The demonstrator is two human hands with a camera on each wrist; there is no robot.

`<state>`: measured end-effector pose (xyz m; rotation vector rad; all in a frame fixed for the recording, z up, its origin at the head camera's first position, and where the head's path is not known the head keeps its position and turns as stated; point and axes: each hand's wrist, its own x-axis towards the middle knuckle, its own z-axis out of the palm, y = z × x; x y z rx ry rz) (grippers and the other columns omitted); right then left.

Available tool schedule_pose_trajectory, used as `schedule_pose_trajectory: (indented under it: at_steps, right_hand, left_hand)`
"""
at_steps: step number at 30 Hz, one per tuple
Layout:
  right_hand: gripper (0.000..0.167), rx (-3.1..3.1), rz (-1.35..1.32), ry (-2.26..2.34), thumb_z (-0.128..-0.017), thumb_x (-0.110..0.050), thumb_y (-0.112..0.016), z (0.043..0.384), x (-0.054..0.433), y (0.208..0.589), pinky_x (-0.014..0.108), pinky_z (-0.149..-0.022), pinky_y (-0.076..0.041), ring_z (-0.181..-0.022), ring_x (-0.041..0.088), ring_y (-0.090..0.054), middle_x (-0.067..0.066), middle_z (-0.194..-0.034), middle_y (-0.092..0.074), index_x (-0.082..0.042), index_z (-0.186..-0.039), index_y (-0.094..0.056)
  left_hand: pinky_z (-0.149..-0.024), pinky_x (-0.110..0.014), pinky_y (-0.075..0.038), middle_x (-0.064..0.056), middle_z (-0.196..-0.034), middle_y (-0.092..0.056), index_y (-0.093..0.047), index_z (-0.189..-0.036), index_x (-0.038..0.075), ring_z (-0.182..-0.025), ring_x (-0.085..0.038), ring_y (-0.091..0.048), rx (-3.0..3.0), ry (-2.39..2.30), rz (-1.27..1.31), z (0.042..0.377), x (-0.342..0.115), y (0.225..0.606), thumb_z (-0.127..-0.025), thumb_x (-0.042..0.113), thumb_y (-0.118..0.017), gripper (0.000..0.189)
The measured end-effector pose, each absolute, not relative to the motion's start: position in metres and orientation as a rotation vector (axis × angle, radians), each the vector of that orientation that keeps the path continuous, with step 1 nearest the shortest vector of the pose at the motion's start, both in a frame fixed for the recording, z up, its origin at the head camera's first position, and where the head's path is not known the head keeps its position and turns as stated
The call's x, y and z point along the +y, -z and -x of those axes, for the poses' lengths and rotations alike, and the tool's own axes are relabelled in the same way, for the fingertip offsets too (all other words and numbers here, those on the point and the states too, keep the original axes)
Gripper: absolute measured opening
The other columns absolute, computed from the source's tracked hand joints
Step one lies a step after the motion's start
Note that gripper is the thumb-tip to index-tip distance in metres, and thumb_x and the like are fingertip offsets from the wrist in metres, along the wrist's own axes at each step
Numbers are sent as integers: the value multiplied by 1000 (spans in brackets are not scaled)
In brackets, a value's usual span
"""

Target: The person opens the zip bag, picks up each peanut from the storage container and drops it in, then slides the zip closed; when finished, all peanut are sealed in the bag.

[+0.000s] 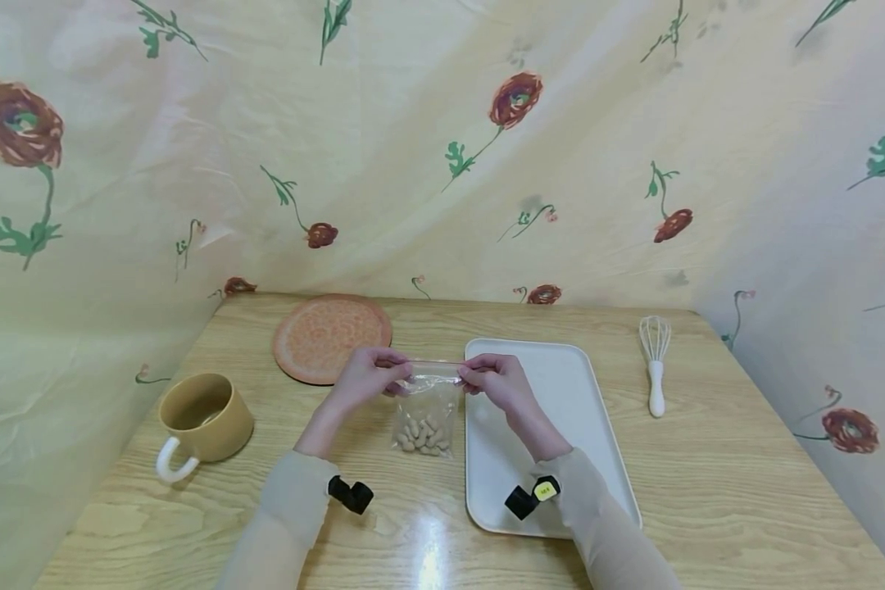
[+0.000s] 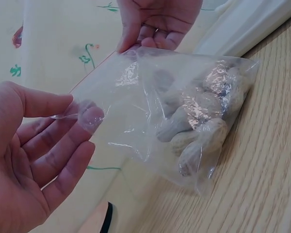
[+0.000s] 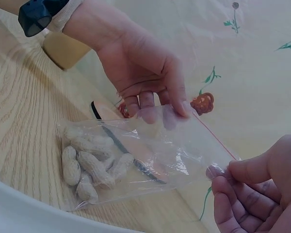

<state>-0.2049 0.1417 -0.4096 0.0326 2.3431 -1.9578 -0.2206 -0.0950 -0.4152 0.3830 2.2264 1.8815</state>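
Note:
A clear zip bag (image 1: 429,410) with a red line along its top edge hangs between my two hands, its lower part filled with peanuts (image 1: 422,434) in their shells. My left hand (image 1: 369,377) pinches one top corner between thumb and fingers; in the left wrist view the fingertips show through the plastic. The opposite top corner is pinched by my right hand (image 1: 496,378). Between them the top edge is stretched straight. In the right wrist view the peanuts (image 3: 94,167) lie gathered at the bag's bottom end.
A white tray (image 1: 553,434) lies right of the bag, partly under my right forearm. Behind the left hand is a round orange-pink board (image 1: 328,336). A tan mug (image 1: 217,422) with a white handle stands at left, and a white whisk (image 1: 656,373) lies at right.

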Motion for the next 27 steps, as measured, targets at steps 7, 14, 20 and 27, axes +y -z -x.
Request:
schedule_pose_trajectory:
  at_steps: [7,14,20,27]
  right_hand:
    - [15,2356,-49,1944,-92,-2,-68,206,144,410,25,-66,-54,-65,11,-65,6,-75,-71,10,-100,-70]
    - [14,2431,-39,1936,-92,-2,-68,207,144,412,24,-64,-54,-65,11,-65,8,-77,-72,10,-100,-71]
    - [14,2517,21,1912,-93,-2,-68,209,145,414,29,-69,-58,-67,11,-67,13,-83,-73,10,-101,-71]
    - [17,2493,71,1886,-95,0,-65,213,145,417,28,-69,-58,-70,13,-68,18,-87,-72,13,-105,-69]
  left_hand:
    - [-72,-45,-59,-16,-88,-73,-65,-109,-10,-72,-27,-73,2205,-1906,-318,222,-99,415,-95,6,-67,22]
    - [-69,-42,-60,-17,-86,-73,-67,-104,-9,-70,-25,-73,2253,-1894,-308,222,-98,412,-95,5,-66,17]
    - [-65,-43,-59,-12,-82,-72,-71,-97,-6,-62,-25,-71,2416,-1831,-340,221,-93,411,-94,6,-68,12]
    - [-55,-32,-55,-9,-80,-71,-71,-95,-2,-57,-21,-68,2544,-1792,-286,220,-89,416,-94,7,-69,9]
